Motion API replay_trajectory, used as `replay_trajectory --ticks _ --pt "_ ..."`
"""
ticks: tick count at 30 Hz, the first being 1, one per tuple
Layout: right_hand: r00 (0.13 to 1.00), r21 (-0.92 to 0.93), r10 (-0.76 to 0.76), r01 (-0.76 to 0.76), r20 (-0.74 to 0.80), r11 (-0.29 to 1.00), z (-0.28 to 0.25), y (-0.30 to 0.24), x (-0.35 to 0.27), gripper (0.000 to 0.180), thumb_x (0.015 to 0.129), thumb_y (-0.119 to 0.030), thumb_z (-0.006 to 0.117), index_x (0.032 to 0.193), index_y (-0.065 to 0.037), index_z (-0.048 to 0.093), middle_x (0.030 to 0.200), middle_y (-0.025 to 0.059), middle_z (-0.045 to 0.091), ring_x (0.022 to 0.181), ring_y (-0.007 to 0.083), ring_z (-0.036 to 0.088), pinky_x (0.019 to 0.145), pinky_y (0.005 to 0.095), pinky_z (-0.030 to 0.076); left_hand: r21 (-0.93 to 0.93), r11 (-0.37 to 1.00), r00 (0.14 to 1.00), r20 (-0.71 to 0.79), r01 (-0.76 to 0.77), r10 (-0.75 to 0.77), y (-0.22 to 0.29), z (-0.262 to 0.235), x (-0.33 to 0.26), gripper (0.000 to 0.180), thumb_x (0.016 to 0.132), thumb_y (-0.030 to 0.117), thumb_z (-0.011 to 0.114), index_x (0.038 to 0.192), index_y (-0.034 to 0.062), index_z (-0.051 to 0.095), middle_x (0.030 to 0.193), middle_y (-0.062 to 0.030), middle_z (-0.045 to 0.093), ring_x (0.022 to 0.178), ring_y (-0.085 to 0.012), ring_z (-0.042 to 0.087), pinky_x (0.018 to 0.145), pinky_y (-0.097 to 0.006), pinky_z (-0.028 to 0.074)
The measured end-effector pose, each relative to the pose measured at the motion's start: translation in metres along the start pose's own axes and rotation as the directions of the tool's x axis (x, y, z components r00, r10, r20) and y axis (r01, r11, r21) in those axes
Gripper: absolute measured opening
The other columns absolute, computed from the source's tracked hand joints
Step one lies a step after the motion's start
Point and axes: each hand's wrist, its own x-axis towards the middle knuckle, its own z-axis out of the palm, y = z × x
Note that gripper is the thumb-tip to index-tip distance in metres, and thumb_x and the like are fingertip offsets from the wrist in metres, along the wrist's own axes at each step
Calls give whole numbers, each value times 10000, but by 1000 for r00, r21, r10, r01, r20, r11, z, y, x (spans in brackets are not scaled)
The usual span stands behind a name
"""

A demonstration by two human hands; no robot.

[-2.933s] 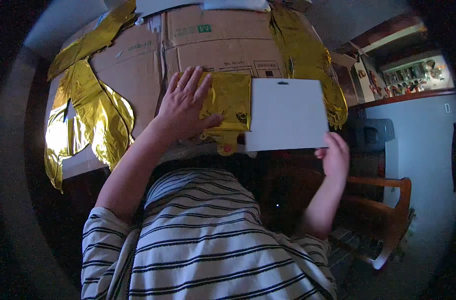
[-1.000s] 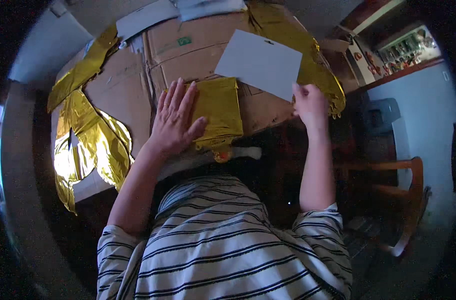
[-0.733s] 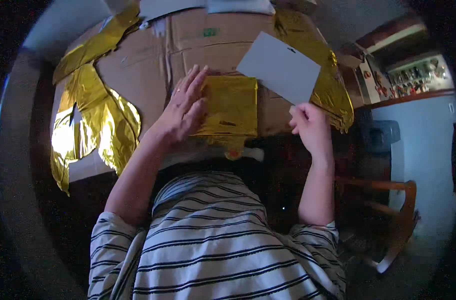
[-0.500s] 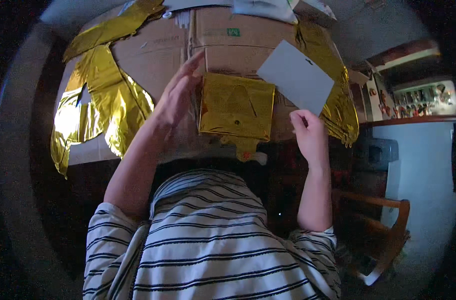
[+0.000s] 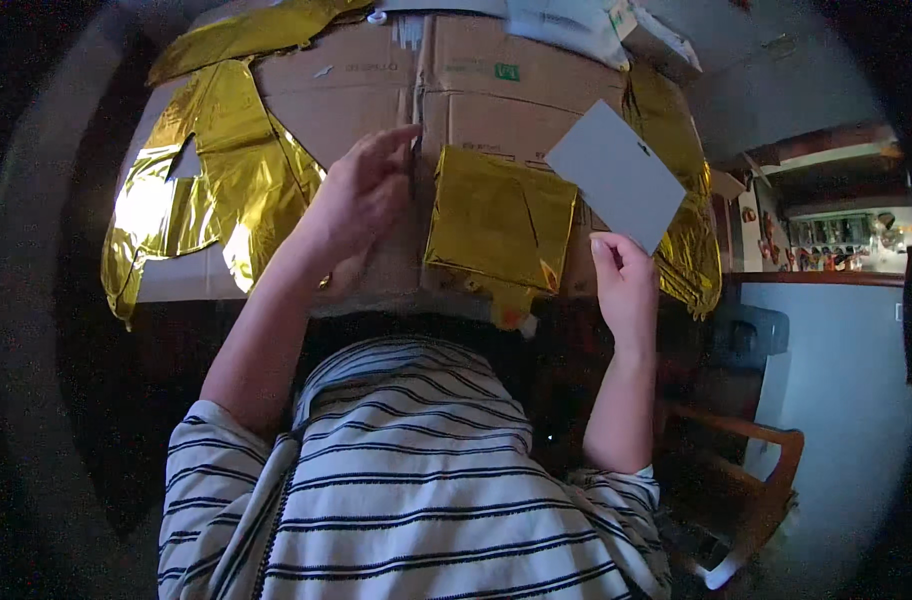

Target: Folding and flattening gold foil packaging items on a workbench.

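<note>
Your right hand (image 5: 626, 285) pinched the grey rectangular card (image 5: 616, 175) by its lower corner, tilted above the flattened brown cardboard box (image 5: 496, 110). The card looked light and stiff, so an edge grip suited it. Your left hand (image 5: 361, 195) hovered with fingers loosely spread, holding nothing, just left of the folded gold foil balloon (image 5: 496, 220), which lay on the cardboard, thin, slippery and easily creased.

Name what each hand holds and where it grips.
Right hand pinches the grey card at its lower corner. Left hand holds nothing.
</note>
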Motion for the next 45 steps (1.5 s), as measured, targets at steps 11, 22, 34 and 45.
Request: replay_trajectory --ticks 11,22,34,45 --pt "989 19 104 -103 -109 995 -26 37 9 200 942 -179 662 1001 12 675 796 21 651 736 96 567 695 273 468 601 640 863 187 -479 470 -11 35 3 607 880 255 651 1409 33 452 1456 -227 433 1369 -416 392 1142 -489 328" --pt "888 325 284 -405 361 854 -7 1 -21 242 958 -249 615 1000 -21 687 800 28 661 598 72 579 526 215 434 815 430 883 196 -388 426 -28 80 4 771 954 460 537 1509 -14 289 1556 -261 291 1460 -404 259 1200 -504 184" --pt "766 428 367 -613 527 665 -4 -2 7 246 940 -273 649 1008 -37 653 739 36 631 459 64 498 408 219 322 841 373 878 220 -392 426 -32 81 6 770 968 498 499 1502 -22 302 1549 -266 306 1452 -412 271 1195 -520 173" --pt "635 294 393 -706 665 644 -6 -6 15 228 937 -262 652 915 -37 623 657 83 635 398 80 475 364 224 328 851 364 880 211 -380 424 -33 83 6 774 962 504 508 1505 -11 310 1547 -258 318 1453 -408 276 1192 -516 187"
